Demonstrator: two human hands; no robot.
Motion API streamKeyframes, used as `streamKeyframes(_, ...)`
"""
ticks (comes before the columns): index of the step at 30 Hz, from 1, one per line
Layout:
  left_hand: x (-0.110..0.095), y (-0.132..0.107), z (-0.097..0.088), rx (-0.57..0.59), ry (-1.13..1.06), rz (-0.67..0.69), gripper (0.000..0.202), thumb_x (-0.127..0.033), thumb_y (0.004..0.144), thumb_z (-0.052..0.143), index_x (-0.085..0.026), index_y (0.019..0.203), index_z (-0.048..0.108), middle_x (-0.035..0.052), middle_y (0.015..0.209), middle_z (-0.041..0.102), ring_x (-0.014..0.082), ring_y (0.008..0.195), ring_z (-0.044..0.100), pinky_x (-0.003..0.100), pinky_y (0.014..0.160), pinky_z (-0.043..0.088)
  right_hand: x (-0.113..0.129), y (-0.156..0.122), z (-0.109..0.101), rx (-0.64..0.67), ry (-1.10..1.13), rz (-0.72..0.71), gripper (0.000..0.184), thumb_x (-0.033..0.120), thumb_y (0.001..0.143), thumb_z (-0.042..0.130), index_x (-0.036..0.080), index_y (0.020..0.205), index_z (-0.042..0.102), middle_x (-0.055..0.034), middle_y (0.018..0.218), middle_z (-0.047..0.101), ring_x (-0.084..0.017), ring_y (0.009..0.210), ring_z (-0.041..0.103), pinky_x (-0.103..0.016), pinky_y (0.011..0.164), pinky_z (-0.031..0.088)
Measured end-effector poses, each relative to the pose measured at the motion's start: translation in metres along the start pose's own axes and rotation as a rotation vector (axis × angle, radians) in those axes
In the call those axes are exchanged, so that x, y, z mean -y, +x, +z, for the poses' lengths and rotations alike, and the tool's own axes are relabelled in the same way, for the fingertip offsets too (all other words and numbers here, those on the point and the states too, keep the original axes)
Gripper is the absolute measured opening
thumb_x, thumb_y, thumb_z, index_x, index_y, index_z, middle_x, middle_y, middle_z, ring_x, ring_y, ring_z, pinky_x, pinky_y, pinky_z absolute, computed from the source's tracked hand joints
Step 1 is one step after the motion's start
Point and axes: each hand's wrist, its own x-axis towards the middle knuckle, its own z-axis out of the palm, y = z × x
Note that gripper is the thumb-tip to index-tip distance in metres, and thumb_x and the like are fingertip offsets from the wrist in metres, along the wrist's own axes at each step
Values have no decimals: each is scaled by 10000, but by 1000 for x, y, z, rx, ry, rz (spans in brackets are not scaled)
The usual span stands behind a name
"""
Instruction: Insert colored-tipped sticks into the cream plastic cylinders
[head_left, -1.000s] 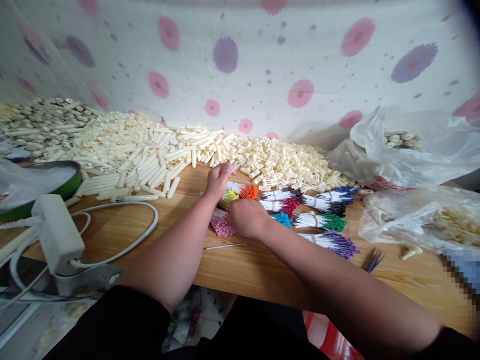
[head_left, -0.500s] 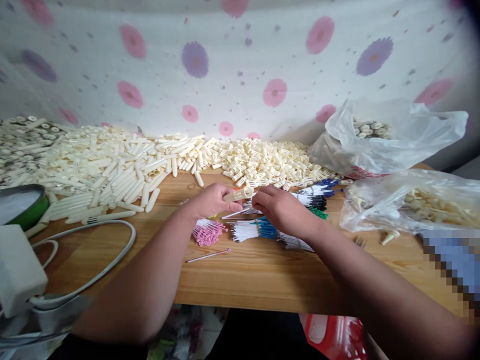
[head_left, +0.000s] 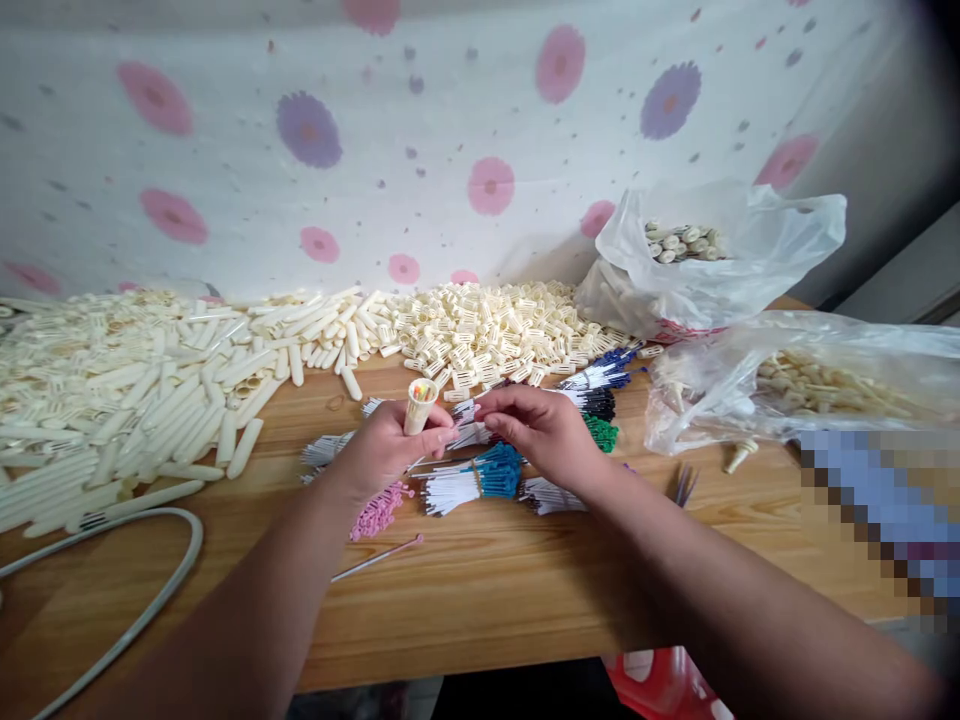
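My left hand (head_left: 386,450) is closed around a cream plastic tube (head_left: 418,404), held upright with coloured refill tips showing in its open top. My right hand (head_left: 536,430) pinches thin white refills (head_left: 469,432) just right of the tube. Under both hands lie bundles of colour-tipped refills: blue (head_left: 472,480), pink (head_left: 375,512), green (head_left: 600,432), black (head_left: 596,403) and dark blue (head_left: 604,372). One loose pink-tipped refill (head_left: 379,557) lies nearer the table's front edge.
The wooden table (head_left: 480,590) carries a heap of cream tubes (head_left: 135,385) at the left and small ribbed cream caps (head_left: 487,330) at the back. Two clear plastic bags (head_left: 712,260) (head_left: 810,385) of parts sit at the right. A white cable (head_left: 142,610) curves at front left.
My left hand took a cream tube from the pile and now holds it upright. My right hand left the bundles and brought thin refills beside it. The view shifted right.
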Motion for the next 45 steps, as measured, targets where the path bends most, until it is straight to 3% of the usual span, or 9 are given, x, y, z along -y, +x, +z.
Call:
streamKeyframes(11, 2, -1, 8, 34, 83, 100, 150, -318, 774, 628, -212, 682, 682, 29, 607, 625, 161, 562, 551, 293, 531, 431, 7, -2, 9, -72, 48, 8, 98, 243, 816, 599, 156, 795, 639, -20, 719, 684, -107, 635, 616, -233, 599, 500)
streamKeyframes(15, 4, 0, 7, -207, 244, 335, 95, -299, 768, 669, -247, 832, 717, 59, 835, 705, 212, 793, 635, 353, 719, 491, 36, -11, -10, -242, -192, -226, 62, 184, 843, 563, 193, 801, 606, -16, 743, 663, -126, 690, 614, -272, 652, 506)
streamKeyframes(18, 4, 0, 7, -270, 320, 420, 80, -297, 766, 689, -261, 830, 720, 40, 782, 691, 194, 730, 632, 333, 671, 490, 63, -24, -28, -440, -147, -460, 128, 136, 841, 557, 242, 899, 600, -27, 813, 676, -161, 791, 649, -321, 699, 539)
streamKeyframes(21, 4, 0, 8, -236, 341, 467, 60, -265, 786, 672, -257, 824, 718, 24, 739, 665, 169, 677, 626, 303, 620, 484, 82, -35, -36, -324, -225, -582, 175, 120, 834, 547, 253, 932, 605, -32, 804, 689, -166, 788, 663, -330, 700, 557)
streamKeyframes(25, 3, 1, 10, -189, 350, 508, 66, -210, 792, 667, -232, 839, 709, 12, 736, 637, 147, 666, 612, 277, 600, 490, 91, -38, -31, -117, -397, -594, 128, 118, 834, 544, 217, 863, 620, -45, 801, 703, -149, 796, 677, -289, 725, 572)
streamKeyframes(33, 3, 0, 11, -138, 346, 533, 104, -258, 846, 617, -179, 849, 685, 14, 747, 612, 131, 686, 588, 266, 597, 484, 73, -29, -7, -190, -431, -708, 137, 63, 812, 577, 157, 905, 611, -93, 876, 707, -157, 873, 661, -298, 774, 573)
streamKeyframes(38, 8, -3, 5, -128, 445, 521, 316, -438, 799, 647, -193, 999, 648, 19, 812, 585, 154, 735, 556, 283, 635, 442, 53, -22, 7, -217, -375, -579, 60, 93, 832, 571, 130, 852, 614, -89, 833, 675, -162, 790, 627, -317, 714, 539)
streamKeyframes(41, 7, -5, 2, -105, 484, 529, 593, -644, 825, 440, -182, 1163, 596, 59, 908, 555, 186, 819, 536, 316, 708, 439, 47, -20, 7, -224, -366, -451, 45, 140, 834, 601, 147, 796, 625, -64, 825, 615, -146, 773, 576, -294, 679, 505)
streamKeyframes(45, 2, -6, 3, -137, 556, 551, 546, -585, 900, 312, -196, 1142, 608, 68, 967, 521, 187, 889, 523, 318, 756, 435, 44, -19, 4, -252, -355, -404, 52, 139, 809, 632, 157, 762, 621, -35, 795, 543, -135, 762, 530, -270, 652, 471)
